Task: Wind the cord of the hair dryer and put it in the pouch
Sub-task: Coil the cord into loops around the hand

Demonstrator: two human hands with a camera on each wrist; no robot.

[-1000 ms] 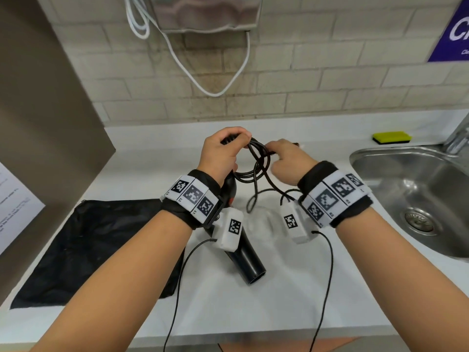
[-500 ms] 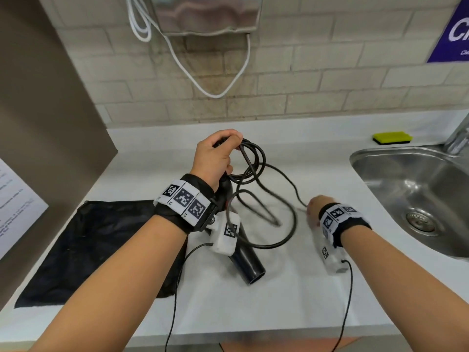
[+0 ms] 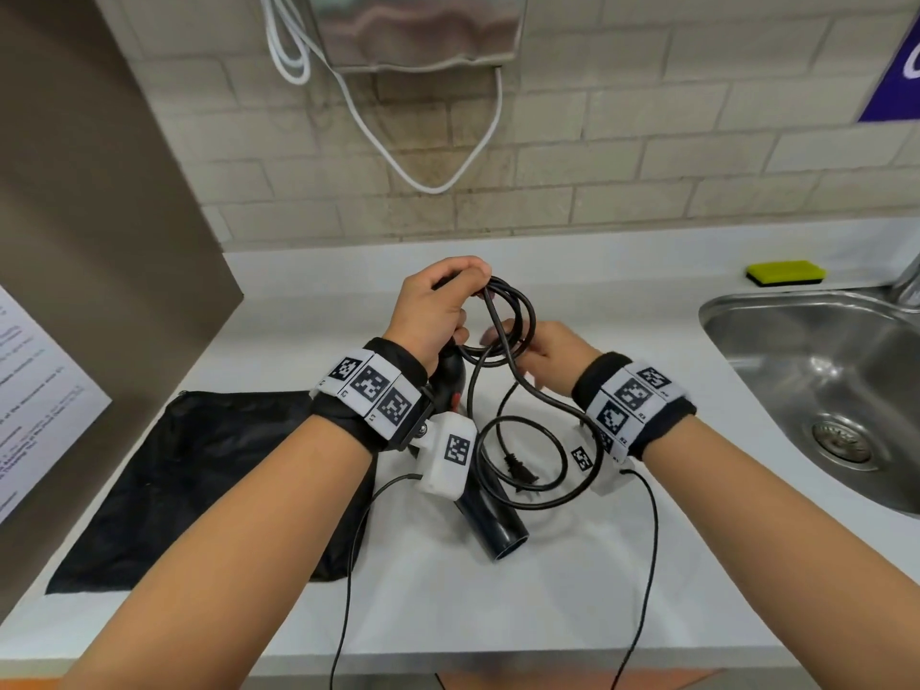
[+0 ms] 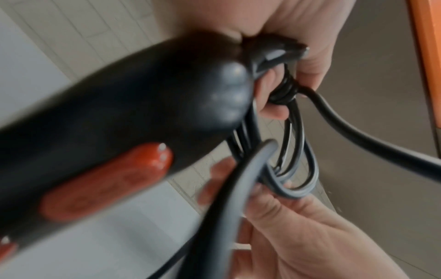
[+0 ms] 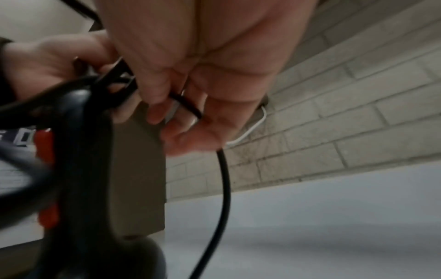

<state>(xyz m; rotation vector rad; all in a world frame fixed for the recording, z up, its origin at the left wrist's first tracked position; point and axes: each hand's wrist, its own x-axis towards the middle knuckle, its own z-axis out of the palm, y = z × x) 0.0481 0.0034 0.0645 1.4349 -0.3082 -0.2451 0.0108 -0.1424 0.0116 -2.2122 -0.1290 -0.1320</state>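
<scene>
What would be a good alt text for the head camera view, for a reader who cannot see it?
Over a white counter, the left hand holds black cord loops at a hair dryer handle while the right hand holds the cord; its plug hangs loose. A black pouch lies left, a steel sink right.

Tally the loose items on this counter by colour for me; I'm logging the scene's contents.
Black: 2, the hair dryer with its cord, and the pouch.
Yellow-green: 1, the sponge behind the sink.
Total: 3.
</scene>
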